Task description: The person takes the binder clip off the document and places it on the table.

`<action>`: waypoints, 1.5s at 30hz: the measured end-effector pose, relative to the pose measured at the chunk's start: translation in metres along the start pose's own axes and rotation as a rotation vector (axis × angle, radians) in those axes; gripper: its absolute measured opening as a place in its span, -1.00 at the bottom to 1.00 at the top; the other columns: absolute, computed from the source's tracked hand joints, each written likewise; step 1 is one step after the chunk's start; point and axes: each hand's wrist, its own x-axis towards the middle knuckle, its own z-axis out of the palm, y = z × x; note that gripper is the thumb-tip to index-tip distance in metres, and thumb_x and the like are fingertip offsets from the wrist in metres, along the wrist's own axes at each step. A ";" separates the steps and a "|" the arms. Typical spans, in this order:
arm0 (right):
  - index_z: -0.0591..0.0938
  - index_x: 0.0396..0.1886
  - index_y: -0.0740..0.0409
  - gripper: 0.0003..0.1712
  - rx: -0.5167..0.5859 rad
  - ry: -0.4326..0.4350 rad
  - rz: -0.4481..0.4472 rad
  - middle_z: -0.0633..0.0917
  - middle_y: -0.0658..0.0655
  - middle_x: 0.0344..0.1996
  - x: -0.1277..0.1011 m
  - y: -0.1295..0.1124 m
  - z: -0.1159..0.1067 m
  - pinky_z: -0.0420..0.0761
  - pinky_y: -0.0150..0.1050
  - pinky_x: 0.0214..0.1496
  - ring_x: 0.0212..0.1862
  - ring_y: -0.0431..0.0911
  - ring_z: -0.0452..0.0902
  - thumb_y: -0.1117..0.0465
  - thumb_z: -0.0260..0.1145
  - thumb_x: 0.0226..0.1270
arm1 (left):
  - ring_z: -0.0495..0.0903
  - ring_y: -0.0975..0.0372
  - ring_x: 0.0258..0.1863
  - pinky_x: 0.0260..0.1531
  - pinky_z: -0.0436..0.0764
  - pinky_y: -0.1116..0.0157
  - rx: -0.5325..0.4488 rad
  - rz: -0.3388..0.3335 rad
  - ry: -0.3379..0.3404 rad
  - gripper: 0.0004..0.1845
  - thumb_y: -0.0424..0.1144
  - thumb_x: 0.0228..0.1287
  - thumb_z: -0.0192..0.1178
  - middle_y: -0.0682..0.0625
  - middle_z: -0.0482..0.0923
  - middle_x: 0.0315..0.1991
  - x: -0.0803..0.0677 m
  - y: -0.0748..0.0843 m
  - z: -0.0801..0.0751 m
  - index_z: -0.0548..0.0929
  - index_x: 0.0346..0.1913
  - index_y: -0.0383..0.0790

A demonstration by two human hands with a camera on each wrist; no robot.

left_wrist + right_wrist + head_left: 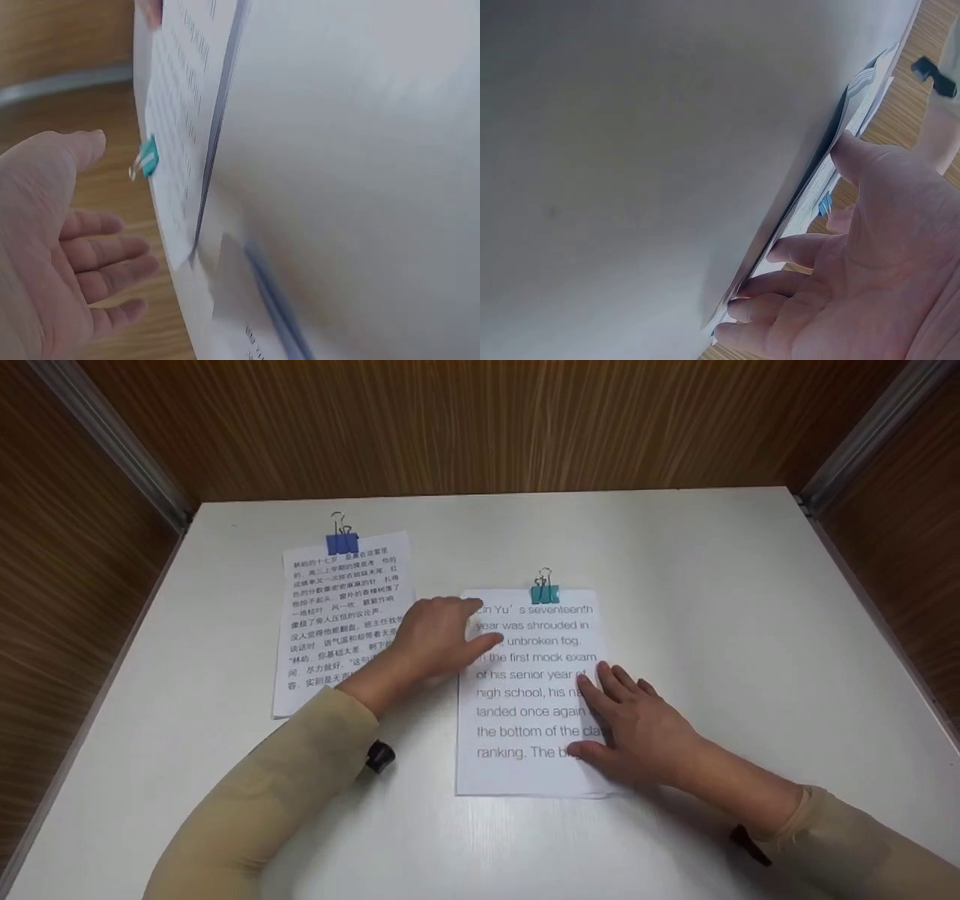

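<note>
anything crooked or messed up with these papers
Nothing is damaged or spilled. The Chinese sheet stack lies slightly tilted beside the straighter English sheet stack; both keep their binder clips at the top edge.

White table (712, 607), two clipped stacks (341, 619)

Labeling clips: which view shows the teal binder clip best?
Head view: the teal binder clip sits in full at the top edge of the English-text stack, handles visible. Left wrist shows it small and edge-on; right wrist shows only a blue sliver beyond the right hand.
</note>
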 end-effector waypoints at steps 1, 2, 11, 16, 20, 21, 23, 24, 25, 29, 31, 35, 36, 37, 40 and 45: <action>0.21 0.70 0.17 0.14 0.000 -0.004 0.005 0.14 0.39 0.65 0.000 0.000 0.000 0.12 0.37 0.59 0.66 0.35 -0.01 -0.39 0.36 0.39 | 0.71 -0.04 0.11 0.17 0.61 0.01 -0.020 -0.012 -0.001 -0.31 0.24 0.47 0.24 -0.17 0.75 0.10 0.005 -0.003 -0.001 0.63 0.37 -0.25; 0.21 0.70 0.17 0.14 0.000 -0.008 0.009 0.13 0.39 0.65 0.001 0.000 0.000 0.12 0.36 0.60 0.66 0.35 -0.02 -0.39 0.36 0.38 | 0.68 -0.04 0.19 0.23 0.58 0.01 -0.040 -0.026 -0.008 -0.29 0.23 0.47 0.25 -0.17 0.72 0.18 0.010 -0.006 -0.003 0.60 0.41 -0.24; 0.20 0.70 0.18 0.14 -0.004 -0.007 0.006 0.13 0.39 0.65 0.000 -0.001 0.000 0.11 0.37 0.59 0.66 0.35 -0.01 -0.39 0.35 0.39 | 0.35 0.04 0.54 0.55 0.27 0.11 -0.198 -0.137 -0.104 -0.13 0.20 0.42 0.31 -0.10 0.43 0.52 0.040 -0.025 -0.001 0.33 0.64 -0.13; 0.22 0.69 0.20 0.12 -0.016 -0.001 -0.009 0.16 0.41 0.64 -0.001 -0.001 0.001 0.13 0.38 0.58 0.64 0.37 0.02 -0.37 0.34 0.40 | 0.16 0.04 0.64 0.61 0.14 0.11 -0.240 -0.187 -0.141 -0.06 0.18 0.39 0.36 -0.05 0.26 0.63 0.045 -0.027 0.005 0.21 0.70 -0.05; 0.23 0.69 0.19 0.12 -0.020 -0.005 -0.007 0.17 0.41 0.64 0.000 -0.001 0.001 0.14 0.38 0.58 0.64 0.37 0.02 -0.37 0.35 0.40 | 0.17 0.02 0.64 0.61 0.15 0.10 -0.245 -0.181 -0.153 -0.05 0.16 0.39 0.37 -0.08 0.28 0.62 0.048 -0.029 0.009 0.21 0.70 -0.07; 0.23 0.69 0.19 0.12 -0.020 -0.006 -0.008 0.17 0.41 0.64 0.000 -0.001 0.001 0.14 0.38 0.58 0.64 0.37 0.02 -0.37 0.35 0.40 | 0.18 0.02 0.63 0.61 0.16 0.10 -0.252 -0.181 -0.153 -0.05 0.15 0.38 0.37 -0.08 0.29 0.61 0.048 -0.030 0.010 0.21 0.70 -0.07; 0.23 0.69 0.19 0.12 -0.017 -0.006 -0.007 0.17 0.41 0.64 0.000 -0.001 0.001 0.14 0.38 0.58 0.64 0.37 0.02 -0.37 0.35 0.40 | 0.19 0.02 0.63 0.60 0.16 0.10 -0.265 -0.179 -0.148 -0.05 0.14 0.37 0.39 -0.08 0.31 0.60 0.048 -0.031 0.011 0.21 0.69 -0.08; 0.23 0.69 0.19 0.12 -0.017 -0.006 -0.007 0.17 0.41 0.64 0.000 -0.001 0.001 0.15 0.38 0.58 0.64 0.37 0.02 -0.37 0.35 0.40 | 0.19 0.03 0.63 0.60 0.17 0.10 -0.273 -0.181 -0.146 -0.05 0.13 0.37 0.40 -0.07 0.31 0.60 0.048 -0.031 0.012 0.22 0.69 -0.08; 0.22 0.69 0.19 0.12 -0.017 -0.008 -0.006 0.16 0.41 0.64 0.000 -0.001 0.001 0.14 0.37 0.58 0.64 0.37 0.02 -0.37 0.35 0.40 | 0.20 0.02 0.62 0.60 0.17 0.10 -0.276 -0.182 -0.143 -0.05 0.12 0.37 0.40 -0.07 0.32 0.60 0.048 -0.032 0.012 0.22 0.69 -0.08; 0.22 0.69 0.19 0.12 -0.015 -0.005 -0.005 0.15 0.40 0.64 0.000 -0.001 0.001 0.13 0.38 0.58 0.65 0.37 0.01 -0.38 0.34 0.40 | 0.22 0.02 0.61 0.60 0.17 0.11 -0.283 -0.181 -0.138 -0.06 0.11 0.37 0.41 -0.07 0.34 0.58 0.048 -0.031 0.012 0.24 0.69 -0.07; 0.22 0.69 0.19 0.12 -0.015 -0.002 -0.007 0.16 0.40 0.64 -0.001 -0.001 0.002 0.13 0.38 0.58 0.64 0.37 0.02 -0.38 0.33 0.41 | 0.23 0.02 0.60 0.59 0.18 0.11 -0.287 -0.177 -0.139 -0.07 0.10 0.38 0.40 -0.09 0.34 0.58 0.048 -0.030 0.011 0.24 0.69 -0.06; 0.23 0.69 0.20 0.12 -0.015 0.001 -0.013 0.17 0.41 0.64 -0.001 -0.001 0.001 0.15 0.40 0.57 0.64 0.38 0.03 -0.39 0.32 0.41 | 0.37 0.04 0.47 0.54 0.27 0.13 -0.325 -0.153 -0.123 -0.15 0.04 0.42 0.36 -0.14 0.38 0.49 0.048 -0.029 0.008 0.28 0.67 -0.06; 0.23 0.69 0.20 0.12 -0.017 0.001 -0.015 0.17 0.41 0.64 0.000 -0.001 0.001 0.15 0.40 0.57 0.64 0.38 0.03 -0.40 0.31 0.41 | 0.41 0.05 0.41 0.50 0.32 0.14 -0.345 -0.144 -0.114 -0.17 0.01 0.43 0.35 -0.15 0.40 0.45 0.048 -0.029 0.006 0.30 0.66 -0.06; 0.23 0.69 0.20 0.12 -0.018 0.001 -0.015 0.17 0.41 0.64 0.000 -0.001 0.001 0.15 0.40 0.57 0.64 0.38 0.03 -0.40 0.32 0.41 | 0.44 0.07 0.34 0.46 0.37 0.15 -0.371 -0.137 -0.107 -0.20 -0.02 0.44 0.34 -0.14 0.42 0.42 0.048 -0.029 0.005 0.32 0.65 -0.05; 0.22 0.69 0.20 0.13 -0.013 -0.002 -0.012 0.14 0.41 0.65 0.000 0.000 0.001 0.12 0.39 0.58 0.65 0.37 0.01 -0.40 0.31 0.41 | 0.52 0.09 0.19 0.26 0.52 0.16 -0.478 -0.117 -0.087 -0.30 -0.13 0.47 0.33 -0.13 0.48 0.37 0.049 -0.030 0.001 0.40 0.61 -0.03; 0.16 0.72 0.16 0.15 0.004 -0.024 0.007 0.07 0.38 0.67 0.000 0.000 0.001 0.05 0.38 0.61 0.67 0.33 -0.06 -0.42 0.30 0.42 | 0.53 0.11 0.14 0.18 0.54 0.18 -0.596 -0.150 -0.079 -0.34 -0.21 0.46 0.33 -0.11 0.53 0.37 0.048 -0.034 0.000 0.45 0.58 -0.02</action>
